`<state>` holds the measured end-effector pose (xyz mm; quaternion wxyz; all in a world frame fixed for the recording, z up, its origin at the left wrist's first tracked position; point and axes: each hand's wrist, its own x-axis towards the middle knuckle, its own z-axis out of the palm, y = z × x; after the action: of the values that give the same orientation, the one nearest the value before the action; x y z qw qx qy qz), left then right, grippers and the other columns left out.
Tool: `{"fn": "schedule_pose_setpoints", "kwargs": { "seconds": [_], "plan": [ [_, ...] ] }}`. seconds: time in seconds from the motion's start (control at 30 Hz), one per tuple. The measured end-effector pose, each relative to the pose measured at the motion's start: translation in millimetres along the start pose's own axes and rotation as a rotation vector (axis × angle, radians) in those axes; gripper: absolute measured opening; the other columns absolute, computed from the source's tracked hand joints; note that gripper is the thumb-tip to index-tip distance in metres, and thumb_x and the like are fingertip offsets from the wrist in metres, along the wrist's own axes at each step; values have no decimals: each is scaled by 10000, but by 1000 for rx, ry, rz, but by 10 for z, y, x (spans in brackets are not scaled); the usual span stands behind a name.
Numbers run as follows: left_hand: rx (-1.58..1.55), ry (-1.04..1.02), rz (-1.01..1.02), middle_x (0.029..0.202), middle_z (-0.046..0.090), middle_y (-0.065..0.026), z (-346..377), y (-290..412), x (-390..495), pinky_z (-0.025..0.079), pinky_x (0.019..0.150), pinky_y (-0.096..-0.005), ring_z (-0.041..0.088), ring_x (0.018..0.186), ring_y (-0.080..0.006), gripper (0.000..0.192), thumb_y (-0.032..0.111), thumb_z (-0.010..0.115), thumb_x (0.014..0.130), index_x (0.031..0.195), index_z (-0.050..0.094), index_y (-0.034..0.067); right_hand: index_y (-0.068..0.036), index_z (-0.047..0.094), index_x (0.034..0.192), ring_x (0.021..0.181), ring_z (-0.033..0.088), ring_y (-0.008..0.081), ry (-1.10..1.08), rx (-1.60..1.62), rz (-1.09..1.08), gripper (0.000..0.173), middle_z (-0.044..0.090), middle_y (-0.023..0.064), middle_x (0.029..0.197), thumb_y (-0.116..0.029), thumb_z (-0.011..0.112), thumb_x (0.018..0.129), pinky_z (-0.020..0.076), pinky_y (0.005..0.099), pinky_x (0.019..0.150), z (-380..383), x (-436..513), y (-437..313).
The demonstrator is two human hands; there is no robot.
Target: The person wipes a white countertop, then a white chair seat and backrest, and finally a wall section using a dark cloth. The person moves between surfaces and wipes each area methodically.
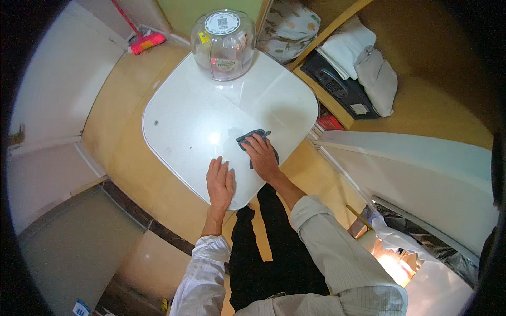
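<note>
Below me stands a white table with rounded corners (pixel 178 118). My right hand (pixel 263 156) presses on a dark grey folded cloth (pixel 251 135) near the table's front right edge; part of the cloth is hidden under the palm. Flat on the tabletop at the near corner rests my left hand (pixel 220 181), its fingers slightly apart and nothing visible in it. A clear plastic dome-like container (pixel 225 47) with a round printed label on top sits at the table's far edge. Small dark marks (pixel 156 123) show on the left of the tabletop.
A pink broom head (pixel 147 42) is on the floor at the far left. On the right, a wooden shelf (pixel 340 114) bears a black safe (pixel 340 89) with folded white and grey fabric on it. A white bag (pixel 395 235) lies in a bin-like space at lower right.
</note>
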<state>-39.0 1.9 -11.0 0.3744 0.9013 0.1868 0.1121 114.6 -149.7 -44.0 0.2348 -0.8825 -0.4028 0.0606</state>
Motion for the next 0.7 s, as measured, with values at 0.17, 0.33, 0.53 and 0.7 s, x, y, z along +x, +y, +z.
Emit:
{"fn": "schedule_pose_setpoints", "kwargs": {
  "seconds": [0.17,0.33,0.53,0.7],
  "plan": [
    [-39,-68,-25,1480,593,-303,-113,83,50,454,1142,-534,577,1342,-487,360,141,689,1012,1316,692,-52,-64,704,1355,1433,527,376,89,90,-13,394,651,145,1429,-34,601,976,396,570,1172,-90,43,33],
    [-60,-133,56,1482,584,-308,-343,345,128,473,1123,-525,579,1339,-483,382,159,686,1020,1330,674,-65,-84,705,1359,1487,494,368,193,147,42,396,642,137,1457,-22,592,985,368,598,1209,-488,26,-222],
    [-132,-146,269,1504,568,-312,-660,1173,523,471,1122,-523,581,1333,-491,393,155,707,1007,1335,674,-60,-66,687,1366,1534,447,346,253,-63,91,396,610,134,1514,-29,588,985,357,573,1235,-1949,-112,-511],
    [-110,-216,478,1508,565,-308,-734,1747,600,475,1118,-544,579,1339,-489,418,157,726,987,1339,671,-61,-81,728,1283,1493,506,346,612,-164,107,361,660,120,1450,0,614,951,394,593,1207,-3139,-640,-533]
  ]
}}
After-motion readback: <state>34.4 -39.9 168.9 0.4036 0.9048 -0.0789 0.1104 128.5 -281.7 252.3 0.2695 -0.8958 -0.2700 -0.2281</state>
